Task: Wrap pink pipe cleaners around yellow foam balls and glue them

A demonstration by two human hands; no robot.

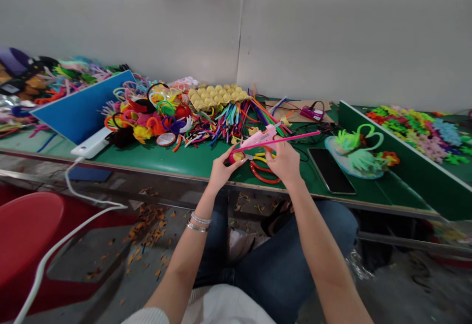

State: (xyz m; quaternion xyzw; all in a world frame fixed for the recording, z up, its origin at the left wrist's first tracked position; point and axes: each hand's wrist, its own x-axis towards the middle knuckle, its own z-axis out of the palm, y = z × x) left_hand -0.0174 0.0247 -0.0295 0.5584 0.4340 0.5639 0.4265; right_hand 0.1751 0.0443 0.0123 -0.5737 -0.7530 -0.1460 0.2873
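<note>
Centrally, above a green worktop (177, 159), the left hand (221, 170) pinches a small magenta-and-yellow piece (236, 157); the right hand (286, 161) curls snugly around a pink glue gun (254, 139). A long pink stem (298, 137) crosses the gun. A slip could burn nearby fingers, if it's hot; a dropping wrist might knock the red-handled scissors (262, 177) off the edge.

glue gun (255, 139): pale pink | stick (304, 136): hot pink | tabletop (191, 162): green | left panel (84, 107): blue | right panel (398, 159): dark green, white-edged | tray (217, 97): yellow | phone (331, 170): black | power strip (91, 143): white | stool (29, 230): red | jeans (273, 270): blue | wall (147, 34): grey
</note>
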